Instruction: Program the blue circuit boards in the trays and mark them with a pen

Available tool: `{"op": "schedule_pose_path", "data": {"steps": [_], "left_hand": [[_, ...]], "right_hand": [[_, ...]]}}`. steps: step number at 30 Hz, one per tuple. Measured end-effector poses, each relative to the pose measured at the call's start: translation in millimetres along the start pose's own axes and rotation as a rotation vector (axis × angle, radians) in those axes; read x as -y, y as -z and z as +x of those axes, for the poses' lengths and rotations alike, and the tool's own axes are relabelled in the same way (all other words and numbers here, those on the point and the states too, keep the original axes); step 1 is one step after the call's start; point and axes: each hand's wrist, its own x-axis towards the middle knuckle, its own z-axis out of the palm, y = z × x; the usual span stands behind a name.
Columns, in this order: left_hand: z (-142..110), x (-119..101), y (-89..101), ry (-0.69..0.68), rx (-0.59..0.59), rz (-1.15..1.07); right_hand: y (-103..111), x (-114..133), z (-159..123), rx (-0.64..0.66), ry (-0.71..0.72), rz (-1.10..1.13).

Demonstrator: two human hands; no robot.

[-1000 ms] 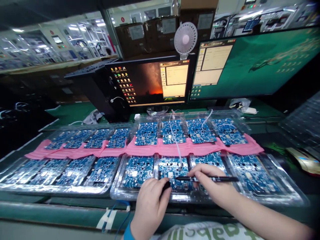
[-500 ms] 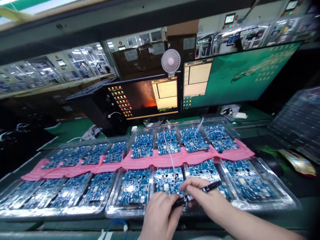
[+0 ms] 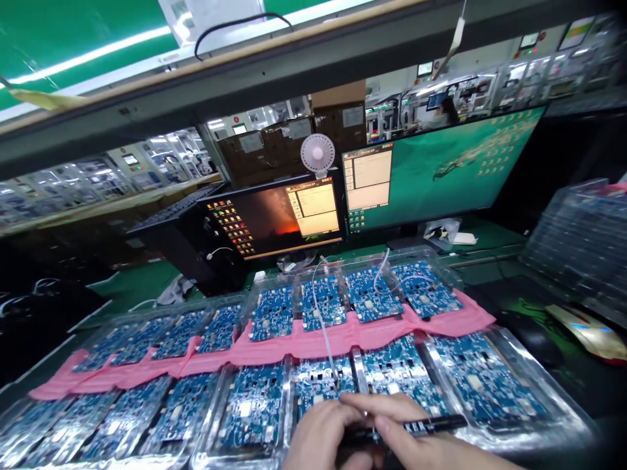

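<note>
Two trays stand side by side: left tray [image 3: 161, 455], right tray [image 3: 548, 382]. Circuit boards [image 3: 252, 398] lie in front and back rows across both. A foam sheet [image 3: 289, 349] runs crosswise between the rows. A cable [image 3: 323, 326] crosses it from back to front, over the right tray's second column from the left. At that tray's front edge, a marker pen [image 3: 441, 424] sits between left hand [image 3: 316, 434] and right hand [image 3: 416, 450], one end projecting right. Behind the trays, left to right: computer tower [image 3: 171, 241], left monitor [image 3: 264, 219], right monitor [image 3: 441, 176]. A fan [image 3: 317, 153] is mounted atop the left monitor. Cardboard boxes [image 3: 274, 150] stand behind the monitors. A mouse [image 3: 533, 339] lies right of the right tray.
</note>
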Motion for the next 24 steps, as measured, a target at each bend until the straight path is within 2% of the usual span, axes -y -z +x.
{"op": "schedule_pose_path", "data": {"steps": [1, 3, 6, 8, 13, 19, 24], "left_hand": [[4, 4, 1.6, -0.002, -0.06, 0.078], [13, 12, 3.6, 0.083, -0.119, 0.26], [25, 21, 3.0, 0.253, 0.006, 0.471], [32, 21, 0.7, 0.292, 0.098, 0.533], [38, 17, -7.2, 0.247, 0.123, 0.621], [33, 21, -19.7, 0.231, 0.112, 0.735], [32, 22, -21.6, 0.229, 0.115, 0.77]], "right_hand": [[1, -5, 4, 0.035, 0.063, -0.071], [0, -16, 12, 0.079, 0.259, -0.3], [-10, -33, 19, 0.097, 0.512, -0.655], [-17, -41, 19, 0.067, 0.596, -0.749], [-30, -51, 17, -0.025, 0.644, -0.733], [-36, -54, 17, -0.041, 0.655, -0.713], [-37, -53, 19, -0.063, 0.652, -0.692]]}}
